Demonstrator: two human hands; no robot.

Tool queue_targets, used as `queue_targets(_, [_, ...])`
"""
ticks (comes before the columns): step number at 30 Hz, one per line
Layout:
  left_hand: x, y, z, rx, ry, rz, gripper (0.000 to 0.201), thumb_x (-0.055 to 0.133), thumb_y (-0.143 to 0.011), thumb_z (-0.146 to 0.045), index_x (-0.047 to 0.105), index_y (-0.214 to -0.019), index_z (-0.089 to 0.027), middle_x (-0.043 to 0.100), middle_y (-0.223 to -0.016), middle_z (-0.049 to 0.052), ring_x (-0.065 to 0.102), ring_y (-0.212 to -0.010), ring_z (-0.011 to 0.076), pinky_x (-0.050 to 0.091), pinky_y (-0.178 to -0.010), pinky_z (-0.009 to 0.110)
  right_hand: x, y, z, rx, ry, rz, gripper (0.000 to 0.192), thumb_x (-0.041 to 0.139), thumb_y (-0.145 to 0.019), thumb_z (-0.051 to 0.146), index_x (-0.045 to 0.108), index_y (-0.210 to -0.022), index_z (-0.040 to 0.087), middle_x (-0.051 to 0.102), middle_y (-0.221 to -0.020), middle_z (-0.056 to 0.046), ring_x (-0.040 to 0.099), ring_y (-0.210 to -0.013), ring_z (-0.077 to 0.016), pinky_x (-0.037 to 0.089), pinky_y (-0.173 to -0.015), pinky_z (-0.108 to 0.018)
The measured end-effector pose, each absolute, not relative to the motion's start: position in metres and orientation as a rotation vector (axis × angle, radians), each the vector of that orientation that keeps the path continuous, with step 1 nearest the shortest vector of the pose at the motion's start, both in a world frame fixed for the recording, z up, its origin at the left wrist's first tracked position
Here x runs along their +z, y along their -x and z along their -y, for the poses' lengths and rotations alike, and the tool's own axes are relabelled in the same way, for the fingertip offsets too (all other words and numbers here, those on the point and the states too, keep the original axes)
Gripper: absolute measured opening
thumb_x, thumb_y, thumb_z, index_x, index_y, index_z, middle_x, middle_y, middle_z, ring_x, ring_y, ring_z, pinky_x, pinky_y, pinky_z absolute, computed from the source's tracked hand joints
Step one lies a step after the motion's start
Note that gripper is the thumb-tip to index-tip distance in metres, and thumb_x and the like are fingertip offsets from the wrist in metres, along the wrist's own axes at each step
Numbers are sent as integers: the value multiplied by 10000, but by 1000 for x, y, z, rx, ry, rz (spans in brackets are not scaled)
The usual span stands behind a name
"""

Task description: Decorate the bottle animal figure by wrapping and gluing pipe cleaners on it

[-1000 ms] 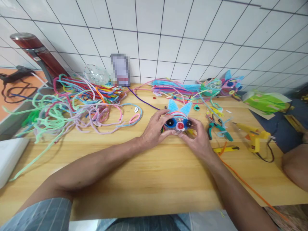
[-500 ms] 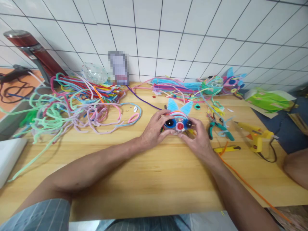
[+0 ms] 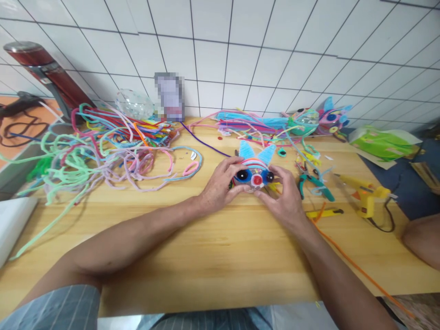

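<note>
Between my two hands is a pipe-cleaner animal figure [image 3: 256,172] with pointed light-blue ears, black eyes on blue discs and a red nose ringed in pale pink. My left hand [image 3: 223,182] is closed on its left side, thumb below and fingers above. On the other side, my right hand [image 3: 282,192] grips near the right eye, its thumb at the lower edge. The figure's face points toward me. Its back and underside are hidden. Right of my right hand lie teal-handled pliers [image 3: 315,185] and a yellow utility knife [image 3: 323,213].
Tangled pipe cleaners [image 3: 103,160] cover the left of the table, with a red thermos [image 3: 55,78] behind. A phone [image 3: 171,96] leans on the tiled wall. A yellow glue gun [image 3: 369,192] lies at right, beside another person's arm [image 3: 422,240]. A similar finished-looking figure [image 3: 333,118] stands at the back.
My right hand's fingers have shifted very slightly at the figure's right side. The figure and my left hand stay in place.
</note>
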State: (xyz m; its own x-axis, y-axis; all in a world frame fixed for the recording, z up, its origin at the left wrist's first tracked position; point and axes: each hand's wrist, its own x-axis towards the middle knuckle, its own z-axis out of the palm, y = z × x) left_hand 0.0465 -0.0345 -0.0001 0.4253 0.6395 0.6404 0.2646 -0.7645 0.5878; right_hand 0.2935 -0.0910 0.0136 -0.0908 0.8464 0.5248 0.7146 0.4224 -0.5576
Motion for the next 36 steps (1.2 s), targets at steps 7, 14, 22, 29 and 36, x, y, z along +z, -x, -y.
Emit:
queue_targets(7, [0, -47, 36, 1287, -2285, -763, 468, 711, -1049, -462, 582, -1452, -264, 612, -1531, 184, 586, -1488, 322, 524, -1240, 570, 23, -293, 90, 34, 1235, 1927, 557, 822, -955, 416, 611, -1457, 299, 708, -1388, -145, 685, -1302, -362, 624, -1038, -586])
queue_targets(14, [-1, -48, 36, 1286, -2286, -756, 467, 715, -1048, -457, 584, -1447, -250, 603, -1541, 191, 574, -1495, 325, 518, -1242, 577, 26, -295, 87, 44, 1259, 1974, 477, 813, -957, 426, 661, -1390, 298, 733, -1354, -135, 695, -1270, -359, 585, -1085, -607])
queue_targets(22, [-3, -49, 36, 1307, -2299, -781, 458, 713, -1050, -456, 577, -1437, -253, 612, -1520, 184, 585, -1484, 320, 526, -1227, 563, 29, -294, 85, 58, 1261, 1981, 455, 799, -964, 439, 666, -1378, 304, 729, -1346, -139, 696, -1257, -358, 589, -1071, -606])
queue_targets(29, [-4, -50, 36, 1341, -2297, -748, 500, 723, -1043, -457, 551, -1466, -256, 607, -1530, 186, 569, -1496, 316, 516, -1238, 552, 28, -294, 86, 127, 1263, 1951, 522, 819, -938, 418, 639, -1413, 295, 725, -1354, -137, 697, -1244, -356, 626, -996, -555])
queue_targets(36, [-2, -47, 35, 1269, -2291, -763, 481, 723, -1039, -476, 569, -1441, -260, 594, -1535, 190, 573, -1488, 329, 510, -1233, 577, 30, -292, 84, 112, 1243, 1979, 470, 810, -952, 408, 650, -1382, 304, 717, -1354, -132, 688, -1266, -353, 601, -1056, -575])
